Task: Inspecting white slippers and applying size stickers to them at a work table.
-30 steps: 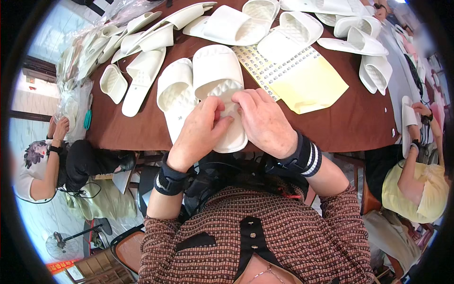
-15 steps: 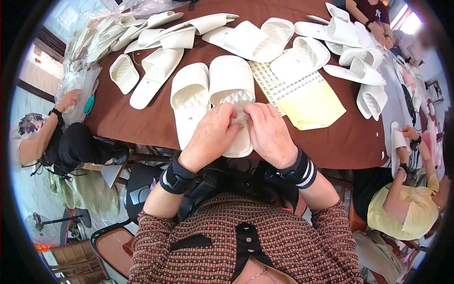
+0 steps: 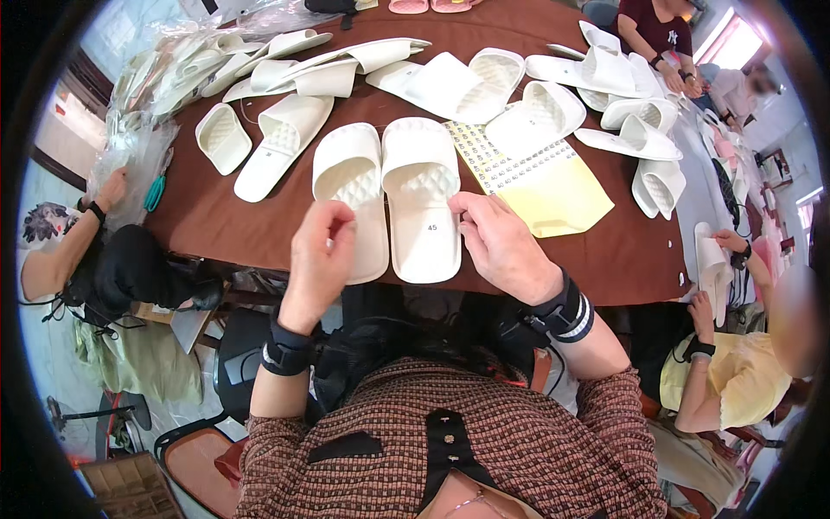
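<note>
Two white slippers lie side by side in front of me on the brown-covered table (image 3: pixel 233 229), toes pointing away. At the right slipper (image 3: pixel 424 255), which bears a small dark printed mark on its insole, my right hand (image 3: pixel 501 246) pinches the strap's outer side. My left hand (image 3: pixel 318 264) is over the outer edge of the left slipper (image 3: pixel 372 238), its fingers curled together. Whatever those fingers may hold is too small or hidden. Right of the pair lies a yellow-backed sheet of small printed stickers (image 3: pixel 566 195), partly under another white slipper (image 3: pixel 536 117).
More white slippers (image 3: pixel 285 143) lie across the table's far side, with a bagged heap (image 3: pixel 186 78) at the far left. Teal-handled scissors (image 3: pixel 156 192) rest near the left edge. Co-workers sit left and right; one in yellow (image 3: pixel 726 381) holds a slipper (image 3: pixel 711 264).
My hands have moved apart. The left has gone from the right slipper to the left one, uncovering a printed mark on the right insole. My right hand has moved to that slipper's outer side.
</note>
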A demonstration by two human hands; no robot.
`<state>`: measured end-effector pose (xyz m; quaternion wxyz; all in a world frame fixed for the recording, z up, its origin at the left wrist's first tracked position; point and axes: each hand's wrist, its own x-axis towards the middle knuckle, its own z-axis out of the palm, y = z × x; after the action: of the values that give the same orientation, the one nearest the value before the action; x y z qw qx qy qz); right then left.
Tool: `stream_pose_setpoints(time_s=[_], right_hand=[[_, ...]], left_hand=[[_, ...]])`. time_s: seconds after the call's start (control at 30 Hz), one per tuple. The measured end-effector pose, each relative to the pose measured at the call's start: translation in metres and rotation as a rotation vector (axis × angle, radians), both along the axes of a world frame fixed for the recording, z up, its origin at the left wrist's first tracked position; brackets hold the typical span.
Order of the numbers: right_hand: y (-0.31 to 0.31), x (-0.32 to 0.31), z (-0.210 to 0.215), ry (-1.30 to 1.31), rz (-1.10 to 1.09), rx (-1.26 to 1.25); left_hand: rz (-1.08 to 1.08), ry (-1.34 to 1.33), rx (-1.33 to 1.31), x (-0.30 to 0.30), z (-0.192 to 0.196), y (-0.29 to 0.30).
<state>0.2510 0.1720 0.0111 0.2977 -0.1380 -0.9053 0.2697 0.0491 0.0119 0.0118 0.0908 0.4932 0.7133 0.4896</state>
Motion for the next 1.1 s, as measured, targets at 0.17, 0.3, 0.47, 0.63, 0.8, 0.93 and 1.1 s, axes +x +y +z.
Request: stream_pose_setpoints(time_s=[0.17,0.3,0.47,0.63,0.8,0.93,1.1], right_hand=[[0.011,-0.003,0.016,-0.044,0.066,0.028],[0.010,-0.023,0.043,-0.138,0.188,0.116],[0.011,-0.064,0.033,-0.211,0.302,0.209],[0.004,-0.092,0.020,-0.410,0.208,0.282],[0.003,-0.101,0.012,-0.526,0.109,0.210],[-0.006,-0.092,0.015,-0.453,0.073,0.287],[-0.014,-0.063,0.042,-0.104,0.046,0.449]], left_hand=[[0.129,0.008,0.055,-0.036,-0.014,-0.004],[0.181,0.050,0.112,-0.061,-0.029,0.002],[0.215,0.002,0.135,-0.058,-0.035,0.016],[0.191,-0.113,0.192,-0.058,-0.033,0.007],[0.151,-0.156,0.212,-0.058,-0.031,0.008],[0.109,-0.249,0.235,-0.064,-0.039,0.005],[0.075,-0.326,0.261,-0.070,-0.047,0.001]])
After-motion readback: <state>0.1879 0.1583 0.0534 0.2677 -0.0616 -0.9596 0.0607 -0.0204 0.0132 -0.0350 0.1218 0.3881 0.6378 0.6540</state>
